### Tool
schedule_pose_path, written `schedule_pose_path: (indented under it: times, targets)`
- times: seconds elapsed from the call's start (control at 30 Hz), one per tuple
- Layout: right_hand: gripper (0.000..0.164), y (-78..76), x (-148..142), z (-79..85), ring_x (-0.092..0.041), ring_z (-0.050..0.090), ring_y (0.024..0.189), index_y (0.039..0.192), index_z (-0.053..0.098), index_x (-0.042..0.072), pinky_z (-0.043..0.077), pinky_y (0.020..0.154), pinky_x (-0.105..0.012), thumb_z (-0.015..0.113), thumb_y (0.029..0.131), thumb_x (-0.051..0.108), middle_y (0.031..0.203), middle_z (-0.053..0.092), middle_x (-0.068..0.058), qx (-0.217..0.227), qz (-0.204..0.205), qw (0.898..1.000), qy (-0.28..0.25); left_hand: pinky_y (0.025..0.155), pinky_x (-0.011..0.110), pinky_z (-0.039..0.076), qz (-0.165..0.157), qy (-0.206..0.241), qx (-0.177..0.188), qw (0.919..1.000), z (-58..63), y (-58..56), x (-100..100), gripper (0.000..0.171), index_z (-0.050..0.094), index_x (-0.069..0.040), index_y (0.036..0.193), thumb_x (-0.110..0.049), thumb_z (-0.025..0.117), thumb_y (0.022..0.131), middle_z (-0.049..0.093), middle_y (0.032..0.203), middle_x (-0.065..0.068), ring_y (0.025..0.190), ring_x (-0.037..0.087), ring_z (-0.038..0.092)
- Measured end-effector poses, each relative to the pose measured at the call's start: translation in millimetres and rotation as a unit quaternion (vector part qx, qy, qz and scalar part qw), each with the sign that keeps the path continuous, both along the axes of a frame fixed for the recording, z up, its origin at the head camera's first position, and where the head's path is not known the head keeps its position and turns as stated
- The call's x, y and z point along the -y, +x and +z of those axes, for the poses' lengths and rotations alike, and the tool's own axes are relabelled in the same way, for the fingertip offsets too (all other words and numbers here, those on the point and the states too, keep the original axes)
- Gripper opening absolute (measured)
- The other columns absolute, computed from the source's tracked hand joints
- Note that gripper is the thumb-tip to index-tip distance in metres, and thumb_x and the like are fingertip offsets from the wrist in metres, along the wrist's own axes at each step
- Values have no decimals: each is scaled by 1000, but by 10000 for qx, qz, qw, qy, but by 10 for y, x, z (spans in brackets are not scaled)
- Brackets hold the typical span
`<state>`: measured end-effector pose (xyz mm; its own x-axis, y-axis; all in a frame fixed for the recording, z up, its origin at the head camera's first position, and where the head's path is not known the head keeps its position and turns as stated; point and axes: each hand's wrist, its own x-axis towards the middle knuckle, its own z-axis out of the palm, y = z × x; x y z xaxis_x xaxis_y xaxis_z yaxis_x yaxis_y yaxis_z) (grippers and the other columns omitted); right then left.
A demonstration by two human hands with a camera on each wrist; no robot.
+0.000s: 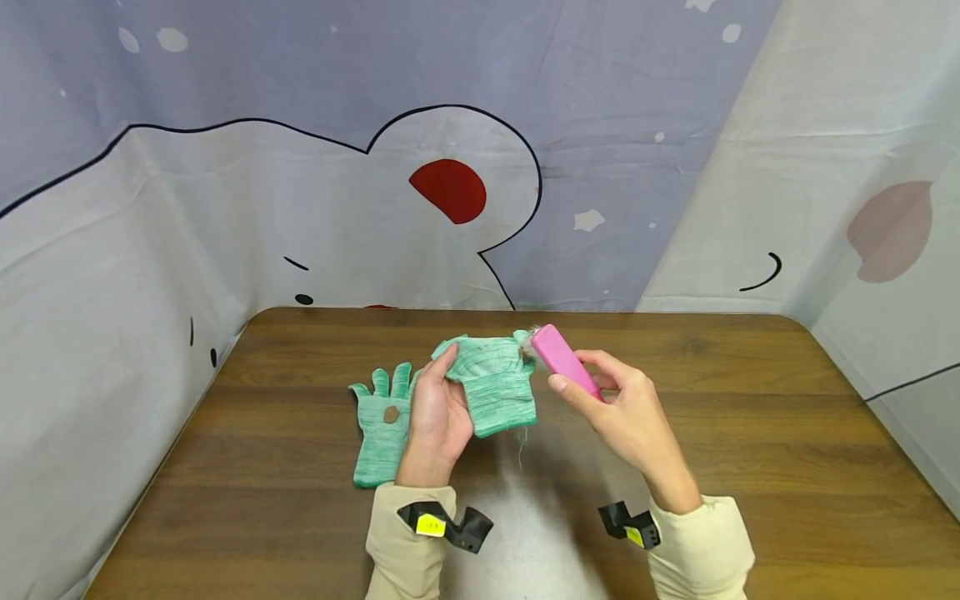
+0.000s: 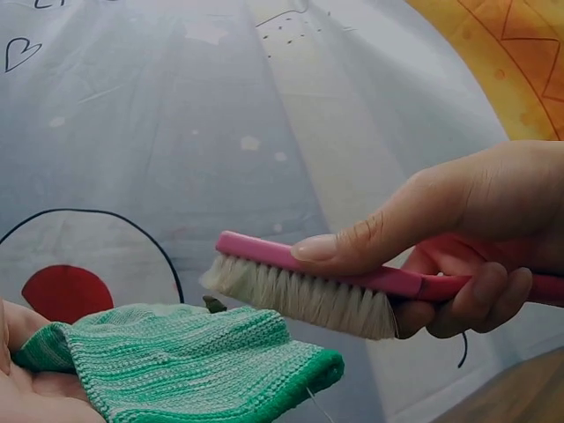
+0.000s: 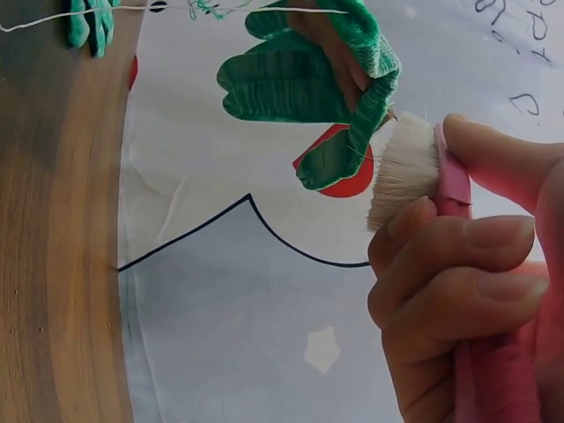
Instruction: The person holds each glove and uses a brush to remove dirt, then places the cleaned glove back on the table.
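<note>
Above the table, my left hand point(image 1: 441, 417) holds a green knit glove point(image 1: 498, 387), thumb on top and palm beneath it. From the glove's cuff hangs a loose thread point(image 1: 521, 450). My right hand point(image 1: 633, 412) grips a pink brush point(image 2: 308, 264), its thumb along the brush's back and fingers curled round the handle. The pale bristles point(image 3: 405, 172) point at the glove's edge, beside a small dark spot; whether they touch it I cannot tell. A second green glove point(image 1: 382, 446), with a brown patch on it, lies flat on the table left of my left hand.
The wooden table point(image 1: 750, 433) stretches to both sides and back to a printed cloth backdrop point(image 1: 600, 150). Another cloth panel point(image 1: 112, 333) rises along the left edge. Both forearms carry black wrist mounts point(image 1: 457, 527).
</note>
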<state>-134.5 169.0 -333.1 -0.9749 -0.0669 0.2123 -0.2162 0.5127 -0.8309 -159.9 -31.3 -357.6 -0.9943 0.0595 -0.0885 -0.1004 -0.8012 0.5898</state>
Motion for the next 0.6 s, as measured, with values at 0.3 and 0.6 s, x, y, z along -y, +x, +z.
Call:
schedule_pose_path:
  times: [0.3,0.6]
  targets:
    - [36,-3,16,-16,-15,62,69,108,63,21,48,57,-30,70,79,41,88,68,-5,68,30,9999,154,102,28,31,42,36,15,10000,4,3,7,16,43,-8,108,-15,32,99,48,107,2,112,12,45]
    - [38,-26,-4,-47,-15,61,67,108,62,20,47,56,-31,70,78,42,85,68,-4,56,-105,9989,449,103,29,29,199,90,93,9997,-2,-12,10,26,37,-1,121,-13,32,99,46,113,4,120,16,39]
